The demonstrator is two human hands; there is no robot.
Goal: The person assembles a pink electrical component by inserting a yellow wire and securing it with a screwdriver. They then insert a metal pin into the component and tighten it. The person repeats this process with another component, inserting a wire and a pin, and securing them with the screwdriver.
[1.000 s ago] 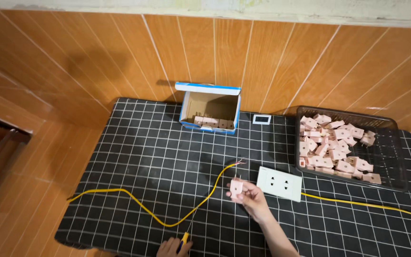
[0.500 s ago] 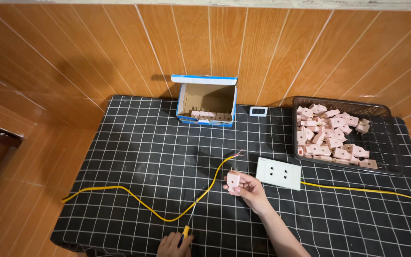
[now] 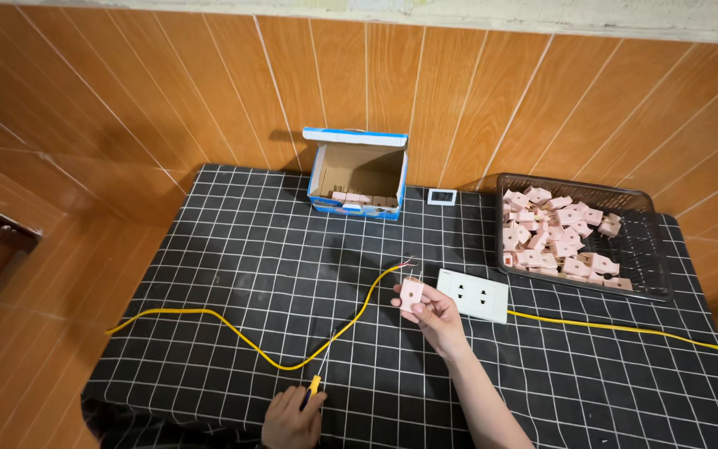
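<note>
A small pink socket module (image 3: pixel 411 294) sits pinched in the fingers of our right hand (image 3: pixel 435 314), lifted above the checked black cloth (image 3: pixel 234 249). Just beyond those fingertips lie the yellow cable's (image 3: pixel 234 328) bared ends; beside them rests a white socket plate (image 3: pixel 473 295). Our left hand (image 3: pixel 292 418) is clenched round a yellow-handled tool (image 3: pixel 315 384) at the near edge. We judge the loose cable could snag a wrist and drag the plate; a light pinch could drop the module.
</note>
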